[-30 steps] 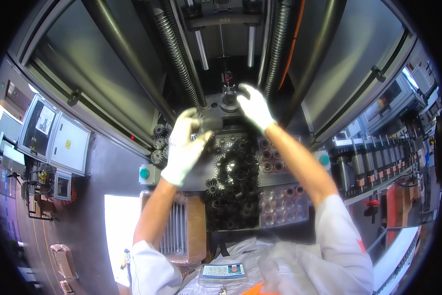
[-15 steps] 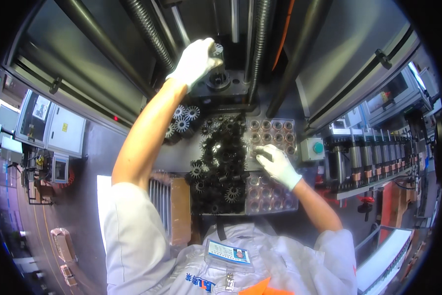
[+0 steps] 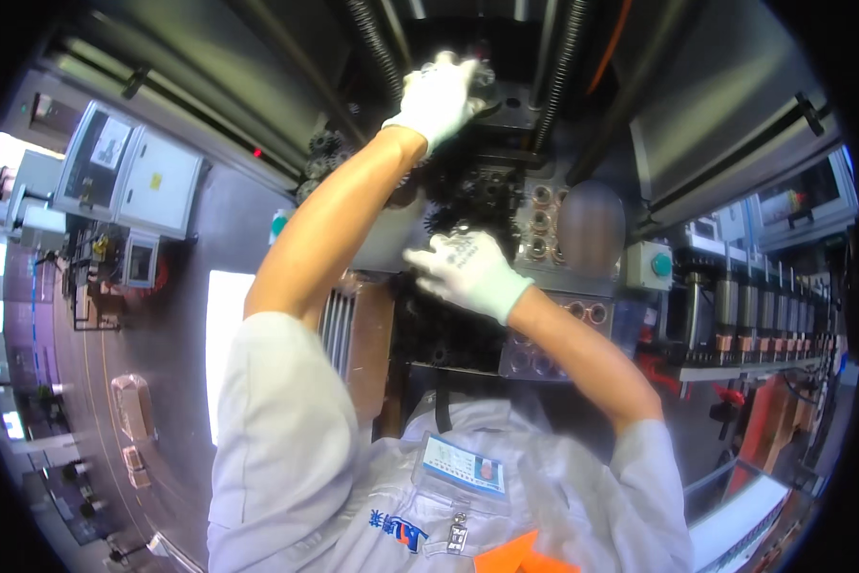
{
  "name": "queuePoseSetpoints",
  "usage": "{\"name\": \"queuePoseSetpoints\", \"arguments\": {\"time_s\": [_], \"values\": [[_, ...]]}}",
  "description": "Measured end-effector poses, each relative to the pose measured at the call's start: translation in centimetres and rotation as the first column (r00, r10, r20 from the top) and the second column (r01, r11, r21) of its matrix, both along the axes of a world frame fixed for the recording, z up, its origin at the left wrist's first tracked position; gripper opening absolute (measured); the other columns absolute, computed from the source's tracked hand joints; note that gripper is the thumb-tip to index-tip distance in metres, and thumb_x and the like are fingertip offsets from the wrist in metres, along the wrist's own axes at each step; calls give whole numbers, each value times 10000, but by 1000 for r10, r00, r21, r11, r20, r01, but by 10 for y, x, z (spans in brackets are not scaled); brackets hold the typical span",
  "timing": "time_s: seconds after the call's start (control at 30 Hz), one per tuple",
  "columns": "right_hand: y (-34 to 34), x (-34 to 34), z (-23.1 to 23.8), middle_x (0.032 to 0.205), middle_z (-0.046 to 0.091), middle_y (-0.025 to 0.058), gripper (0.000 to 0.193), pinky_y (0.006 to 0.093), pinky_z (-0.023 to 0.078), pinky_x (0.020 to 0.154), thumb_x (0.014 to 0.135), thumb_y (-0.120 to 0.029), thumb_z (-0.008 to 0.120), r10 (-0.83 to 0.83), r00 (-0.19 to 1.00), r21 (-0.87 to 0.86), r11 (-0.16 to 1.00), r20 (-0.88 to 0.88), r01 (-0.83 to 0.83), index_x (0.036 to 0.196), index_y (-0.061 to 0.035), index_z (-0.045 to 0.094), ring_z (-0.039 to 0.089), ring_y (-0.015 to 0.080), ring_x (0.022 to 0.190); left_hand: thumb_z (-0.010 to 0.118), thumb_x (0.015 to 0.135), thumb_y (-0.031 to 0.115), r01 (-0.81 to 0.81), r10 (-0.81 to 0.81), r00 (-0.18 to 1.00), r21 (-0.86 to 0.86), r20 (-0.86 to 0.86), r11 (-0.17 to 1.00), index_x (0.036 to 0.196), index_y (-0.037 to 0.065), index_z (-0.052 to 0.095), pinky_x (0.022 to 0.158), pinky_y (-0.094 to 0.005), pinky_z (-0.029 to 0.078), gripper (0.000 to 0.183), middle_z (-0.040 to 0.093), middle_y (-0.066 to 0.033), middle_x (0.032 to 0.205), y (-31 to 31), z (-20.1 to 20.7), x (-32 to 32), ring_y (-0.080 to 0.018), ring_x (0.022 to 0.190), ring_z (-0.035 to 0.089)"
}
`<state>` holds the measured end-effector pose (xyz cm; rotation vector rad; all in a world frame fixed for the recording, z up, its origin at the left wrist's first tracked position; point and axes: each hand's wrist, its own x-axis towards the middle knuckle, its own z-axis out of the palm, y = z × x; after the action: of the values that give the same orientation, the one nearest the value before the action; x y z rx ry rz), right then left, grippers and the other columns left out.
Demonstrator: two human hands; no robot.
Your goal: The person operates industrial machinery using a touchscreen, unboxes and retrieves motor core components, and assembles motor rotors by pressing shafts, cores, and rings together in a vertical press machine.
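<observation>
My left hand (image 3: 436, 103), in a white glove, reaches up to the machine fixture at the top. Its fingers curl round the side of a greyish slotted metal core (image 3: 483, 76), which is blurred and partly hidden. Lower down, my right hand (image 3: 469, 272), also gloved, hovers over the pile of black toothed cores (image 3: 456, 205). Its fingers are spread and point left, with nothing clearly held in them. More slotted cores (image 3: 326, 148) stand in a group left of the fixture, partly behind my left forearm.
Clear trays of copper-coloured rings (image 3: 541, 222) lie right of the pile; one patch is blurred. A green-button box (image 3: 649, 265) stands beside them. Dark guide rods and springs (image 3: 561, 76) rise round the fixture. An open carton (image 3: 365, 334) sits near my left sleeve.
My right hand has left the ring tray and moved left over the black cores, its fingers spreading. My left hand stays at the fixture. The whole view has shifted.
</observation>
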<state>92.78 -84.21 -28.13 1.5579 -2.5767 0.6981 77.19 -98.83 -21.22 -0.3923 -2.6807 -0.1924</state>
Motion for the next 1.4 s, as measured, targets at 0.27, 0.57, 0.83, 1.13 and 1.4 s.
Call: {"name": "queuePoseSetpoints", "arguments": {"time_s": [0.27,0.57,0.83,1.13,1.4], "values": [[-64,-23,-39,824,726,104,215,450,551,677,799,-247,670,193,981,327,927,7,-184,944,-101,733,712,300,804,699,846,287,-301,135,658,95,741,949,1017,96,744,810,-363,551,261,741,-116,929,-142,-28,212,-247,865,717],[-35,-45,-4,829,712,151,293,423,545,726,876,-355,683,26,908,109,991,417,-79,1006,-98,735,696,315,766,697,773,304,-511,310,678,125,667,850,1061,38,693,847,-462,516,392,695,-215,970,-175,-207,294,-377,944,663],[24,-58,33,912,685,19,248,268,518,717,880,-56,674,-117,837,-410,831,534,377,1127,-31,668,628,83,826,687,723,279,-557,384,678,98,627,824,1115,19,630,864,-460,514,474,693,-198,1023,-169,-200,294,-381,982,654],[32,-177,70,1116,691,52,401,237,504,753,926,-58,563,-171,740,-483,658,650,577,1321,-15,611,584,74,813,699,896,155,-803,-197,453,494,869,334,1201,-17,632,858,-308,518,357,686,-82,1054,-196,-199,398,-153,933,635],[14,-253,52,1124,728,154,387,312,516,939,834,-75,540,-393,685,-312,676,613,667,1180,-34,708,691,227,1048,709,936,291,-778,-189,613,628,767,23,1194,20,585,763,-287,503,394,604,-2,930,-177,-186,430,-112,822,576]]}}
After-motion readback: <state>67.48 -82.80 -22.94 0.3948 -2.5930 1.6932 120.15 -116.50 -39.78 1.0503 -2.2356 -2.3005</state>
